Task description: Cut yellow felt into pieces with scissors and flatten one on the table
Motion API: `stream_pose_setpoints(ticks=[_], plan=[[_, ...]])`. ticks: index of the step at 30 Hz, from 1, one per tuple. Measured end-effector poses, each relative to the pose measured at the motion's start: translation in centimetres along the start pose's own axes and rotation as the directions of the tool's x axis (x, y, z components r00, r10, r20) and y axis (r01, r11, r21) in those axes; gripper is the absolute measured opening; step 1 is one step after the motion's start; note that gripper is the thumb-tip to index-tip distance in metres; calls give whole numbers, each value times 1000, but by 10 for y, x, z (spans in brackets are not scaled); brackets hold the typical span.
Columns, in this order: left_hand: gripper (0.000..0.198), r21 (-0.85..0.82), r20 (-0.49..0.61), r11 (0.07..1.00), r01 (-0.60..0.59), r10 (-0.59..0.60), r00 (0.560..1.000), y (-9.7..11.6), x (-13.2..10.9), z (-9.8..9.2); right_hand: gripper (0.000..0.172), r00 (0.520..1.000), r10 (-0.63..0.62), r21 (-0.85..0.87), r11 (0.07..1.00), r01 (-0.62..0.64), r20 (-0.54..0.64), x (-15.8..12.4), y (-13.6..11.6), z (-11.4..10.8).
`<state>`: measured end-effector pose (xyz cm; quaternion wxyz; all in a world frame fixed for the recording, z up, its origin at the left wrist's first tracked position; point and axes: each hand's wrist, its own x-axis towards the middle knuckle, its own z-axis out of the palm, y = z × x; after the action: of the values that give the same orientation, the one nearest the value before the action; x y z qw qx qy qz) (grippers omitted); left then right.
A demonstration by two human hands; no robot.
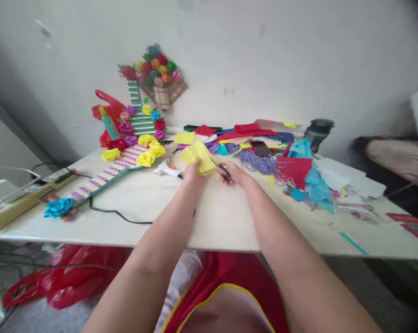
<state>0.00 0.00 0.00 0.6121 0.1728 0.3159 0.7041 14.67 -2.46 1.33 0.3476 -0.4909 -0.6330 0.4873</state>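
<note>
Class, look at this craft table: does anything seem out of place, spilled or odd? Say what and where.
Coloured paper scraps lie in a loose heap on the table's right side. A black cord trails along the front. A red bag lies crumpled underneath.

A yellow sheet (197,157) is being held tilted just above the table (230,217), pinched at its lower edge. Black-handled scissors (218,167) are being gripped against its right edge, blades pointing up-left.

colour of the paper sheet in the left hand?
Yellow. The paper sheet in the left hand shows in the head view; the right hand holds scissors.
</note>
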Motion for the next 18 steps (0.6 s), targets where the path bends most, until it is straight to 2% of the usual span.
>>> stream_pose_setpoints(ticks=[3, 6, 12, 18], plan=[[19, 4, -10, 1000, 10, -10, 1000, 0, 0, 1, 86, 999, -35, 11, 999, 35, 13, -2, 3, 0], [17, 3, -25, 1000, 20, -20, 999, 1, -1, 2, 92, 997, -73, -4, 997, 73, 34, -5, 1, -1], [20, 1, -42, 1000, 16, -16, 999, 3, -3, 2, 80, 991, -124, -80, 988, 129, 57, -11, -7, -1], [14, 15, -7, 1000, 18, -18, 1000, 1, -2, 1, 81, 993, -105, -44, 993, 107, 45, -11, -7, 2]])
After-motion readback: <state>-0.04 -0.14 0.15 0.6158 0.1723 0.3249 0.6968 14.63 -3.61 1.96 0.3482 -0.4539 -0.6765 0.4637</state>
